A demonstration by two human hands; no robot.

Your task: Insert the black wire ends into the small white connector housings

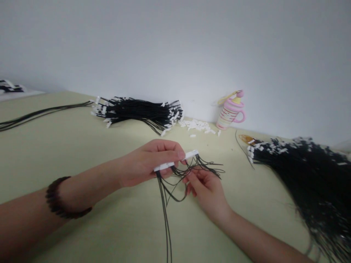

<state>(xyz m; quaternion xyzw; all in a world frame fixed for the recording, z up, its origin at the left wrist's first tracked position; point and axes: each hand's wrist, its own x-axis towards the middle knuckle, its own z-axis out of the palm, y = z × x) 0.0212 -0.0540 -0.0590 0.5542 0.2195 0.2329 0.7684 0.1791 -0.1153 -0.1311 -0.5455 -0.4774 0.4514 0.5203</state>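
Observation:
My left hand (157, 160), with a dark beaded bracelet (64, 199) at its wrist, pinches a white plastic connector (163, 167) between thumb and fingers. A second white connector (191, 153) sticks out beyond the fingertips, with thin black wires (210, 165) fanning from it to the right. From the first one, more black wires (165, 219) hang down toward the front edge of the view. Just below, my right hand (205, 186) has its thumb and fingers closed on one of the thin black wires. Its exact grip point is partly hidden by the fingers.
A bundle of black wires (139, 110) with white connectors lies by the wall. Loose white connectors (197, 125) are scattered beside it, near a pink cup-shaped ornament (230, 112). A large heap of black wires (304, 175) covers the right side. Several long wires (41, 112) stretch left.

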